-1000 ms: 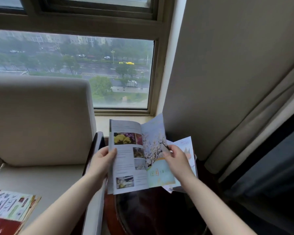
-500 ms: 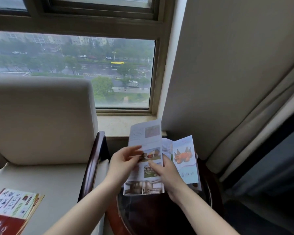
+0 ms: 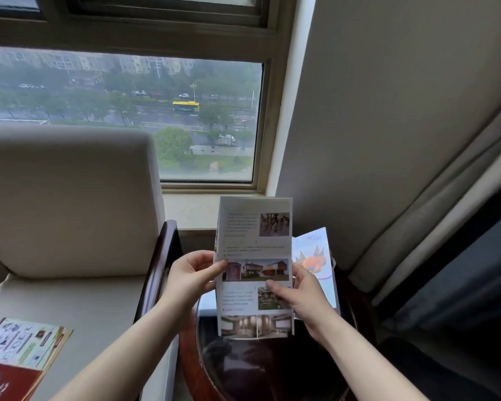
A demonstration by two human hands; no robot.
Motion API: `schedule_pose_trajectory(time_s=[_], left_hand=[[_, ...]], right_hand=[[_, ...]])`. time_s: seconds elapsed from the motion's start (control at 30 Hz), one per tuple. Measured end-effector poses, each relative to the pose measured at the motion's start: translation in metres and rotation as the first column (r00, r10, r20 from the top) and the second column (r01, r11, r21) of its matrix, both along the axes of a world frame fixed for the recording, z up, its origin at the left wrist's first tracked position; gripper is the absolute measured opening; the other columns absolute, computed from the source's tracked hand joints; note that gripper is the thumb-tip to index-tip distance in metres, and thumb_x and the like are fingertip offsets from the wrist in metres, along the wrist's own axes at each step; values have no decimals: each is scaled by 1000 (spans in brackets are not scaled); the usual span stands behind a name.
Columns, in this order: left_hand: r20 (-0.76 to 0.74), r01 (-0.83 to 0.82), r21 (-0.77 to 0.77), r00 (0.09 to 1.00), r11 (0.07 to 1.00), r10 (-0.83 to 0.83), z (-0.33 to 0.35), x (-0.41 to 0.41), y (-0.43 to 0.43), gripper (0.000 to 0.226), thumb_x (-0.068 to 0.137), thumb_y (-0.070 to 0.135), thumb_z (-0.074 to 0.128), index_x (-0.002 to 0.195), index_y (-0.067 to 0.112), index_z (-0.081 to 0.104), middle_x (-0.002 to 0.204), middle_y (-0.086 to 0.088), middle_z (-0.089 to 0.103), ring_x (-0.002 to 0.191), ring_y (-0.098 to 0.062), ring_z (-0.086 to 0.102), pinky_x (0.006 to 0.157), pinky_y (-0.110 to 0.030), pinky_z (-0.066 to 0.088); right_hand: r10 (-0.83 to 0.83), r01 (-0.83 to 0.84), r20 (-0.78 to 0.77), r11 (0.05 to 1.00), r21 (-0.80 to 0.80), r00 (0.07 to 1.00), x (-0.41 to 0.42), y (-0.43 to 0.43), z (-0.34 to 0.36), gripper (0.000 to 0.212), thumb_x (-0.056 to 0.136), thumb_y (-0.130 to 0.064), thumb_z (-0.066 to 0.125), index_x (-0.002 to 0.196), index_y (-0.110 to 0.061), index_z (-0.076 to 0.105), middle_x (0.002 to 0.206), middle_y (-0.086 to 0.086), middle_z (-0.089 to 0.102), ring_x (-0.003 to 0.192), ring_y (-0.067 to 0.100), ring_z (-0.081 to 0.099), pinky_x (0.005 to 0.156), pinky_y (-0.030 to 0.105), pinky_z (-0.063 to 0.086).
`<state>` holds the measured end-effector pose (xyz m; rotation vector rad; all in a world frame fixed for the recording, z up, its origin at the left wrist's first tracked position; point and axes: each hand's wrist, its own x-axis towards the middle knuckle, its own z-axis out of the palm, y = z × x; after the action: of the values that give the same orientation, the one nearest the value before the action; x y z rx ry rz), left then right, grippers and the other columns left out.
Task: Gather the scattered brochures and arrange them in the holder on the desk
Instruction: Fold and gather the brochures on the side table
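Brochure [image 3: 255, 247] — in both hands

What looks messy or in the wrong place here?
Some brochures lie loose on the chair seat, overlapping crookedly. An orange-picture brochure sticks out tilted behind the photo brochure held by the left hand and right hand.

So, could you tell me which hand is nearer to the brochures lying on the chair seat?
The left hand, pinching the left edge of the photo brochure, right of the seat brochures; the right hand holds its far edge.
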<state>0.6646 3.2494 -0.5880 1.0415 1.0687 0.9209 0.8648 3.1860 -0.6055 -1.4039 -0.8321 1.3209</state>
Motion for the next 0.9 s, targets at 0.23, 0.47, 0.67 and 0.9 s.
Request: schedule_pose_trajectory(time_s=[0.23, 0.47, 0.67, 0.9], left_hand=[[6, -7, 49, 1000, 999, 7, 9, 2, 2, 42, 71, 36, 73, 107, 18, 65, 97, -2, 76, 88, -13, 73, 60, -17, 56], [-12, 55, 104, 998, 993, -54, 10, 3, 3, 36, 75, 34, 71, 100, 8, 71, 97, -10, 76, 89, -24, 73, 66, -26, 59], [164, -35, -148, 985, 988, 59, 7, -1, 7, 36, 75, 33, 66, 94, 2, 68, 90, -14, 76, 74, -24, 74, 56, -29, 59], [106, 125, -330, 990, 936, -95, 2, 4, -9, 30, 80, 21, 71, 101, 0, 67, 87, -16, 75, 51, -15, 68, 42, -18, 50]], right_hand=[[69, -83, 226, 995, 54, 972, -10, -10, -6, 40, 76, -6, 78, 104, -29, 62, 102, -8, 74, 96, 3, 69, 77, 17, 55], [49, -62, 323, 998, 31, 945, -16, -9, -7, 68, 70, -26, 84, 124, -33, 44, 112, -18, 63, 105, -4, 60, 89, 21, 50], [138, -134, 64, 989, -64, 988, -5, -10, -4, 33, 76, -32, 78, 105, -19, 67, 101, 0, 76, 93, 14, 73, 81, 28, 58], [-133, 133, -26, 991, -13, 991, -7, 2, -2, 9, 92, -15, 62, 95, -19, 69, 95, 3, 77, 88, 17, 74, 77, 31, 60]])
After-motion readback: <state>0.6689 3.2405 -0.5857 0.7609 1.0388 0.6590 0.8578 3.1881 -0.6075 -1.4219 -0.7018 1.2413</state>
